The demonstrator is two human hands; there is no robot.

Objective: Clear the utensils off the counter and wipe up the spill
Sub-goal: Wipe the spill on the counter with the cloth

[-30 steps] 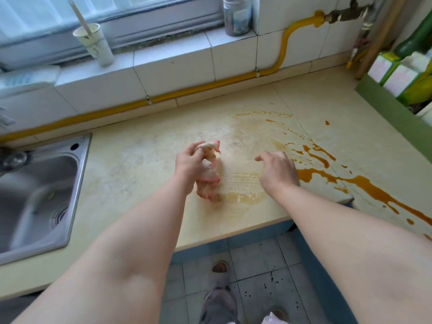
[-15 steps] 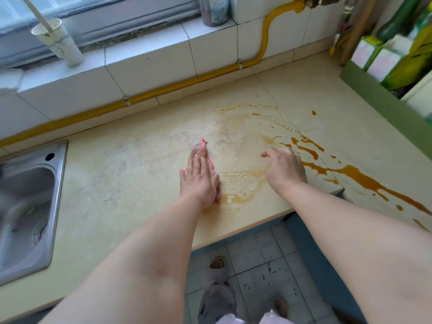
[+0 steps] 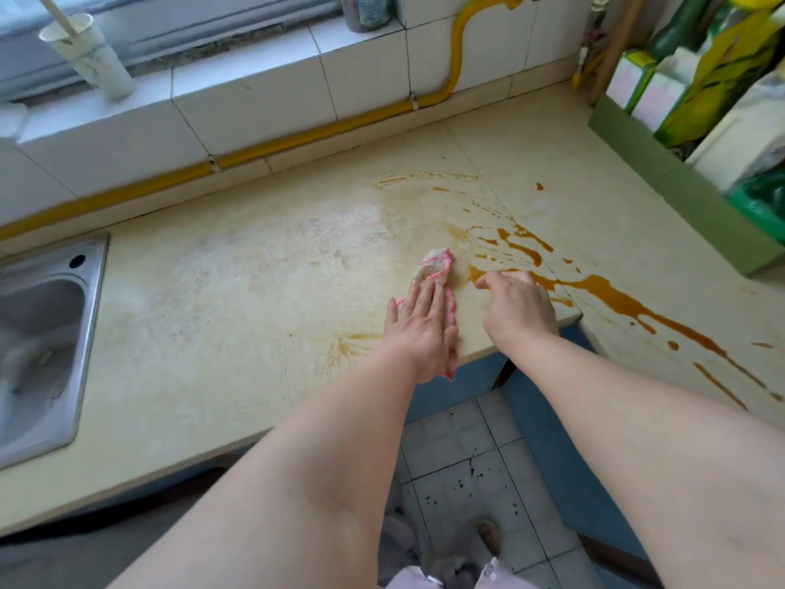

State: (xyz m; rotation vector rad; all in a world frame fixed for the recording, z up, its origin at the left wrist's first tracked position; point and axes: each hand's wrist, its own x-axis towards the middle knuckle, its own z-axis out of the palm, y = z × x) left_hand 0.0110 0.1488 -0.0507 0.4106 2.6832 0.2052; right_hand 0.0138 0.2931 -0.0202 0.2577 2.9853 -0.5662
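An orange-brown spill (image 3: 603, 291) runs across the cream counter (image 3: 255, 291) from its middle toward the right front edge. My left hand (image 3: 420, 329) lies flat, fingers stretched, pressing a pink-edged cloth (image 3: 435, 265) onto the counter at the spill's left end. The cloth sticks out beyond my fingertips. My right hand (image 3: 518, 310) rests beside it on the counter near the front corner, fingers loosely curled, holding nothing, touching the edge of the spill. A faint orange smear (image 3: 352, 342) remains left of my left wrist.
A steel sink (image 3: 38, 333) is set in the counter at the left. A paper cup (image 3: 91, 57) with a stick and a jar (image 3: 367, 10) stand on the tiled sill. A yellow pipe (image 3: 297, 138) follows the wall. A green crate (image 3: 679, 180) of cartons occupies the right.
My left hand laid the bunched cloth flat and slid it right and away, toward the spill. The wet patch it covered is now mostly wiped. My right hand stayed in place.
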